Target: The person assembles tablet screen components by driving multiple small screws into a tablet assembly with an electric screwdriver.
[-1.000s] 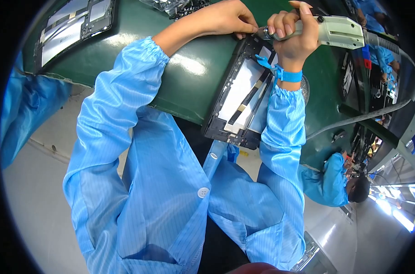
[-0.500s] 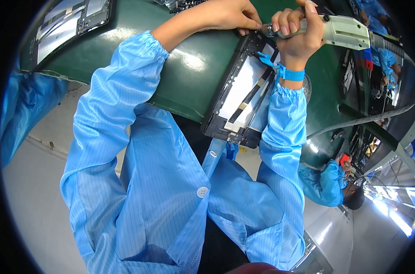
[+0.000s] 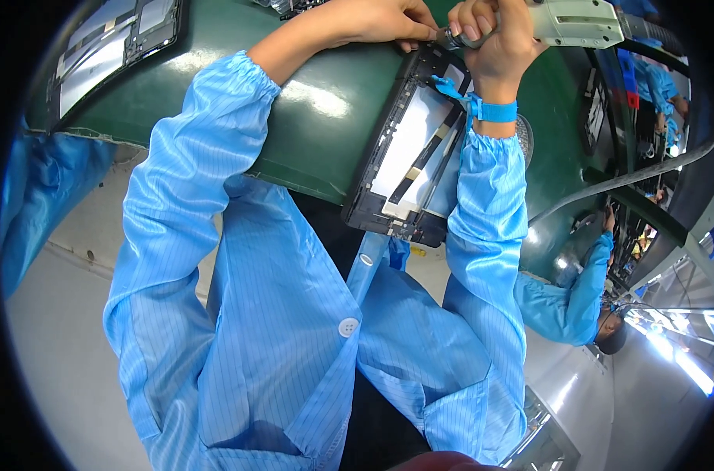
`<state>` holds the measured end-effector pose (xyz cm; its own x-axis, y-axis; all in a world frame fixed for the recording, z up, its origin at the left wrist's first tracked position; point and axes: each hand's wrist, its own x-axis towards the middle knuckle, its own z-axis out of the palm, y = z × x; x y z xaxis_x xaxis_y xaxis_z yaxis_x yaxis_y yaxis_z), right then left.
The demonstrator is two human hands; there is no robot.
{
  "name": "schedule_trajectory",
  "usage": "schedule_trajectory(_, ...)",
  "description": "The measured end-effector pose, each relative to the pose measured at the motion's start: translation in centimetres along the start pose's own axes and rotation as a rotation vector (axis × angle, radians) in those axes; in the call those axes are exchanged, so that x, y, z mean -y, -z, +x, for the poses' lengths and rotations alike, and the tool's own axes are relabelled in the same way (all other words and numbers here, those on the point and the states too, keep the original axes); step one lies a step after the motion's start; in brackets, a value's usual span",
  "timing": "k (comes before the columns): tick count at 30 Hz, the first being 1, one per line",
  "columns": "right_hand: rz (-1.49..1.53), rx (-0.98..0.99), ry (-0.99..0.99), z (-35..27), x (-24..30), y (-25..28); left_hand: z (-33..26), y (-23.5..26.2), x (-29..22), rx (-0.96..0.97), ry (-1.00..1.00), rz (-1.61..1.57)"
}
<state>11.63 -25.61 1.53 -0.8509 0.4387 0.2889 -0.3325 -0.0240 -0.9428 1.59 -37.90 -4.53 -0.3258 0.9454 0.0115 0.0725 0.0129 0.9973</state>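
A black-framed tablet chassis (image 3: 408, 149) with a white inner panel and dark flat cables lies open on the green work surface (image 3: 325, 102). My right hand (image 3: 494, 43) is closed around the grip of a pale green electric screwdriver (image 3: 577, 22), whose tip sits at the chassis's far corner. My left hand (image 3: 376, 17) rests on that same far edge, fingers pressed next to the screwdriver tip. A blue strap (image 3: 490, 110) circles my right wrist. Both arms wear light blue sleeves.
A second open device (image 3: 109, 43) lies at the far left of the green surface. Another person in a blue coat (image 3: 569, 302) works at the right, beside a curved grey cable (image 3: 624, 180). Pale floor lies below.
The view has shifted so hands and chassis sit higher and closer to the top edge. My hands keep the same hold on the screwdriver and chassis corner.
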Motion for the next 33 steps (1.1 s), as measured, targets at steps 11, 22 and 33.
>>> schedule_trajectory(11,0.017,-0.129,0.003,-0.2,0.4,0.2,0.4,-0.1,-0.9,0.017,0.026,0.032)
schedule_trajectory(22,0.657,0.057,-0.001,0.1,-0.3,1.0,-0.6,-1.0,-2.2,-0.221,-0.200,0.407)
schedule_trajectory(33,0.034,-0.152,0.049,-0.8,2.4,-0.3,-16.4,-10.9,-6.7,-0.106,-0.233,1.046)
